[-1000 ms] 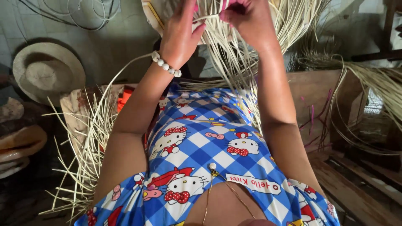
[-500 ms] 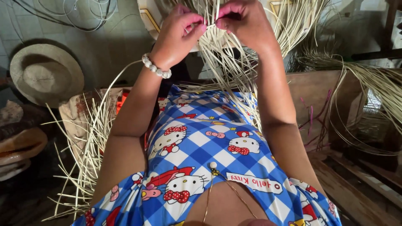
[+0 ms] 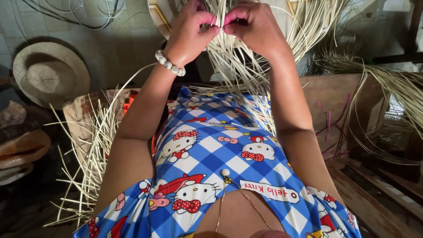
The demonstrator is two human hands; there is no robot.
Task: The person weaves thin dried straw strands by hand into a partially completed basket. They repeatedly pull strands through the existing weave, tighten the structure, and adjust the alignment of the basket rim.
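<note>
tiled floor lies beyond both hands; left hand [image 3: 189, 35] and right hand [image 3: 255, 31] pinch pale straw strands [image 3: 233, 66], fingertips nearly touching, a woven hat [image 3: 50, 72] well left.

The floor [image 3: 110, 48] was pale, worn tile, dim and greyish under soft light that fell from above. A round woven hat [image 3: 50, 72] lay flat on it at the left, and thin dark cords [image 3: 88, 13] looped across the tiles near the top edge. At the far left several shallow brown bowls [image 3: 20, 152] sat stacked (their lower edges lost in shadow). To the right stood a low wooden box [image 3: 337, 105] of brown boards, with rough wooden planks [image 3: 383, 198] running beside it into the dark corner.
</note>
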